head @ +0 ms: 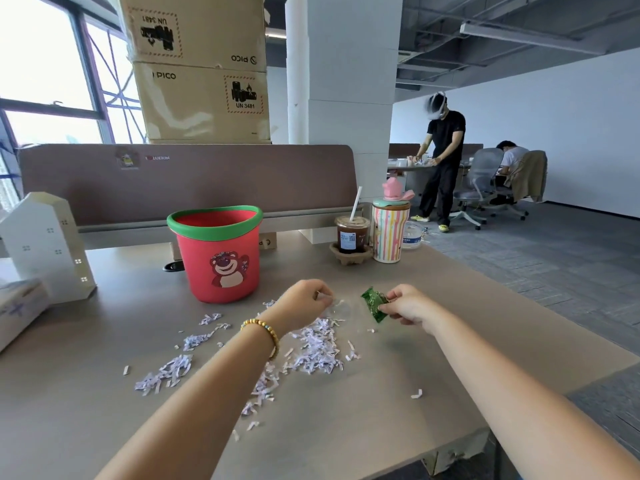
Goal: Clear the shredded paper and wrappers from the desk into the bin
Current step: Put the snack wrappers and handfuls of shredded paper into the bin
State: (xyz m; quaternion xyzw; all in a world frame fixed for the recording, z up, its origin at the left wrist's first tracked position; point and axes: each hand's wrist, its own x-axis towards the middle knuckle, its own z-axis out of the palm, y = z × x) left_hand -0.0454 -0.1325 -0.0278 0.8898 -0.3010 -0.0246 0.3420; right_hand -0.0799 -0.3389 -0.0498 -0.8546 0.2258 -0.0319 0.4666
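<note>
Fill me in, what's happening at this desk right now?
A person is clearing litter. The right hand pinches a green wrapper; the left hand picks at a clear wrapper on the desk. Shredded paper still lies scattered there, in front of the red bin.

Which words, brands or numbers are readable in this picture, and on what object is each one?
"PICO": upper cardboard box, printed upside down.
"UN 3481": same box, upside down.
"PICO": lower cardboard box.
"UN 3481": same lower box.
Unreadable: red logo on desk partition, iced coffee cup label, green wrapper print.
</note>
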